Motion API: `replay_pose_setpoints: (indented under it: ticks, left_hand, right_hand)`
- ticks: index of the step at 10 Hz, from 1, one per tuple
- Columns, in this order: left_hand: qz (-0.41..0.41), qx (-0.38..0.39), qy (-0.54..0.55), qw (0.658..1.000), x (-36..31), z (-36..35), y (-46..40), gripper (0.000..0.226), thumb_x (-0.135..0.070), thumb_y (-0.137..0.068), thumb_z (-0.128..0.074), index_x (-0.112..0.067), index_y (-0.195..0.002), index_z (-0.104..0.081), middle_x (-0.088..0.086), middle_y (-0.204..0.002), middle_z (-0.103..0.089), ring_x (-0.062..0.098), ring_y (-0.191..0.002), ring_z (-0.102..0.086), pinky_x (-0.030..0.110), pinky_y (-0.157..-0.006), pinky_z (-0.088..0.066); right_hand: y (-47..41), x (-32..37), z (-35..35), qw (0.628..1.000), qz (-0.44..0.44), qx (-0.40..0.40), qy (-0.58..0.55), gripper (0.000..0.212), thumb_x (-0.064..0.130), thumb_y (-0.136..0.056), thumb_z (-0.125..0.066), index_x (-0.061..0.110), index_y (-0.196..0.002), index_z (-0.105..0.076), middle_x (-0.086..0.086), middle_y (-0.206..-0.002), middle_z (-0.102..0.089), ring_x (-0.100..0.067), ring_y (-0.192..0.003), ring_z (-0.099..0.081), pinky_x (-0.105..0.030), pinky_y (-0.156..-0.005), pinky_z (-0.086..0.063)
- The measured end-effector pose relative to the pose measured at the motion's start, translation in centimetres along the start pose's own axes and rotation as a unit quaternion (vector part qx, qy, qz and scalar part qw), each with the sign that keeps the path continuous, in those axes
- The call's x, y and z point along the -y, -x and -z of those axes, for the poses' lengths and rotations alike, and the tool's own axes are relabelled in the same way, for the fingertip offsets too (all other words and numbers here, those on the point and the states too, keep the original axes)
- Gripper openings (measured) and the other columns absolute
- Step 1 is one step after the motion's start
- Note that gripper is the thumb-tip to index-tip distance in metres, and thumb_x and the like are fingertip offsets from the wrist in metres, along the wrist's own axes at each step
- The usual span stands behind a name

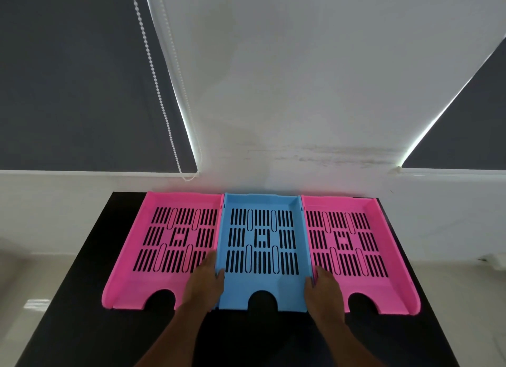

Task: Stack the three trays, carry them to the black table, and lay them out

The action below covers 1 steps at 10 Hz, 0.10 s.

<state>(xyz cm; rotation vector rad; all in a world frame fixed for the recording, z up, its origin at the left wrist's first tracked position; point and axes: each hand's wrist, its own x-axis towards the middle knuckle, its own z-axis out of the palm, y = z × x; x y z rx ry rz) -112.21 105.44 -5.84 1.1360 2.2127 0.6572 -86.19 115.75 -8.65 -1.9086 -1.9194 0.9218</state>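
Note:
Three slotted plastic trays lie side by side on the black table (pixel 82 320). The left pink tray (pixel 131 281) and the right pink tray (pixel 397 287) flank the blue tray (pixel 262 199) in the middle, walls touching. My left hand (pixel 204 281) grips the blue tray's left wall near its front, fingers hooked over the edge. On the opposite wall my right hand (pixel 324 290) holds the same way. All three trays rest flat, with their cut-out fronts facing me.
The table's far edge meets a white wall (pixel 273 92) with dark roller blinds (pixel 68 79) on both sides. A white bead chain (pixel 161 101) hangs at the left. Pale floor (pixel 32 279) shows to the left and right of the table.

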Motion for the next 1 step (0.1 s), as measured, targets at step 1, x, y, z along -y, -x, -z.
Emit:
replay_pose_setpoints:
  ticks: [1]
  left_hand:
    - [-0.022,-0.002,-0.022,1.000,0.42,-0.47,1.91,0.057,-0.034,-0.096,-0.047,-0.026,-0.147,-0.025,0.002,-0.156,-0.033,0.026,-0.138,-0.042,0.049,-0.107,-0.045]
  right_hand:
    - [0.89,-1.27,-0.14,0.999,0.020,-0.024,0.030,0.017,0.028,-0.093,-0.057,0.020,-0.108,-0.061,-0.001,-0.100,-0.066,-0.019,-0.091,-0.068,-0.039,-0.075,-0.065]
